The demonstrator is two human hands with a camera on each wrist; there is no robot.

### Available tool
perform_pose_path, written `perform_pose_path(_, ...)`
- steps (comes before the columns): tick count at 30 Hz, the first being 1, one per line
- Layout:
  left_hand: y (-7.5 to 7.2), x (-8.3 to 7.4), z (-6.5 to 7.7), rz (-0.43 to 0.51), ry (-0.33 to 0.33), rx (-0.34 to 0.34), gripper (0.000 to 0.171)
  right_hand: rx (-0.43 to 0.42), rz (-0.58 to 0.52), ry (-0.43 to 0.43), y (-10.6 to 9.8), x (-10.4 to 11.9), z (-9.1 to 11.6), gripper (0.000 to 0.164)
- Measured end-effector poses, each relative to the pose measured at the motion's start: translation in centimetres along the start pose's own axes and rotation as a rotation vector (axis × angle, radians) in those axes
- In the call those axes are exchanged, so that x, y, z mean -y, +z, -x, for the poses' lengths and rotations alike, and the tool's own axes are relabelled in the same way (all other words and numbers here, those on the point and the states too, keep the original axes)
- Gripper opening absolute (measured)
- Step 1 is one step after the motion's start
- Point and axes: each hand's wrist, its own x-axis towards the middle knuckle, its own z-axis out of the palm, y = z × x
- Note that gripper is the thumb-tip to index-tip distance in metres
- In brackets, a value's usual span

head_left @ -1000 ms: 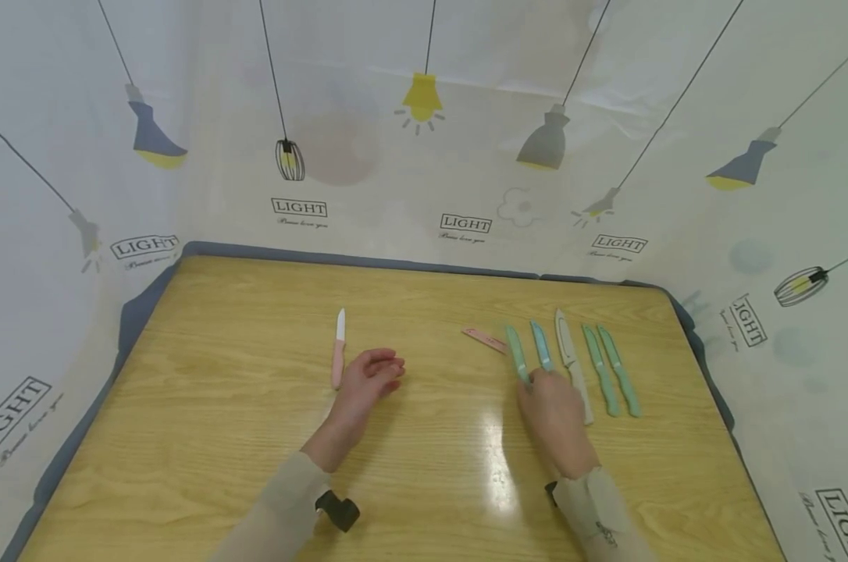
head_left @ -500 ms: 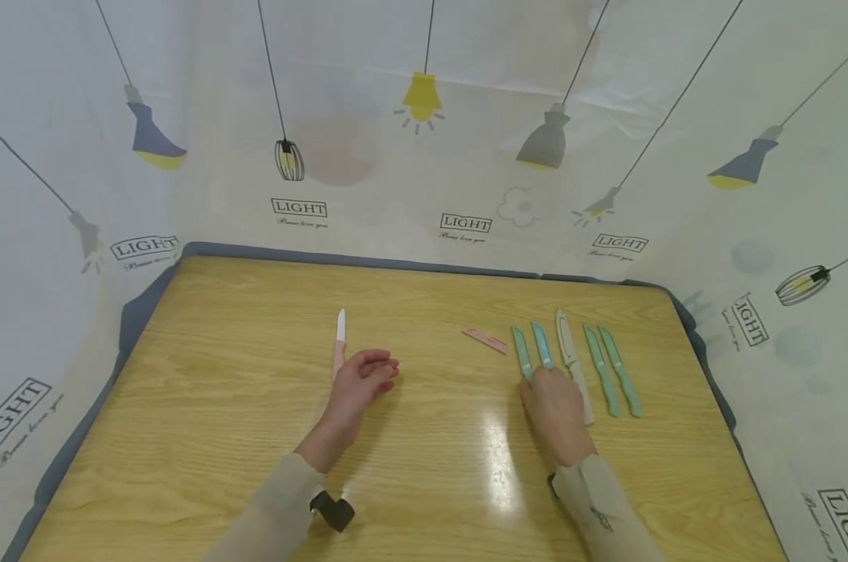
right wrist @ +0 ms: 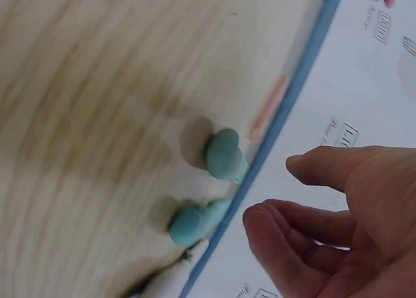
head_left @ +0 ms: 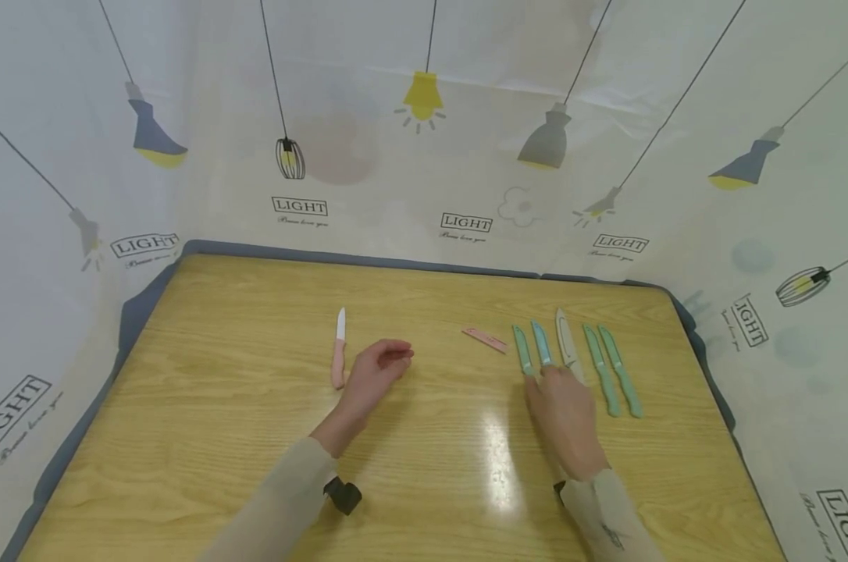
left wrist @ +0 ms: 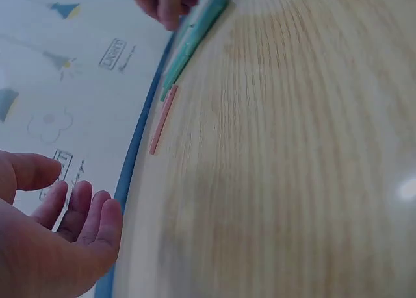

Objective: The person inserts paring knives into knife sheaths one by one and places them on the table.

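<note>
My right hand (head_left: 563, 410) hovers over the handles of a green knife (head_left: 522, 349), a blue knife (head_left: 541, 342) and a larger cream knife (head_left: 566, 337). In the right wrist view its thumb and fingers (right wrist: 270, 236) stand apart with nothing between them, beyond the butts of the green handle (right wrist: 224, 154) and blue handle (right wrist: 187, 225). My left hand (head_left: 371, 375) is held above the table, fingers loosely bent and holding nothing. Just left of it lies a pink-handled knife (head_left: 337, 361) with a bare white blade. A pink blade cover (head_left: 485, 340) rests between the hands.
Two more green knives (head_left: 611, 371) lie side by side at the right of the row. The wooden table (head_left: 255, 437) has a blue-grey edge (head_left: 368, 262) against a patterned white curtain (head_left: 396, 172) at the back and sides.
The leftmost green knife shifted slightly right and came to lie beside the blue one; my right hand has let go and moved slightly right. My left hand moved slightly right and away.
</note>
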Motion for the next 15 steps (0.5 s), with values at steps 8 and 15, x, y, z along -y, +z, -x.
perform_pose_path(8,2.6,-1.7,-2.4,-0.463,0.215,0.155,0.031,-0.102,-0.095,-0.107,-1.3,-0.5,1.3,0.025)
perform_pose_path(15,5.3,-2.5,-4.6,-0.839,0.377,0.309,0.034,-0.061,-0.141,-0.047,-1.9,-0.9,1.8,0.025)
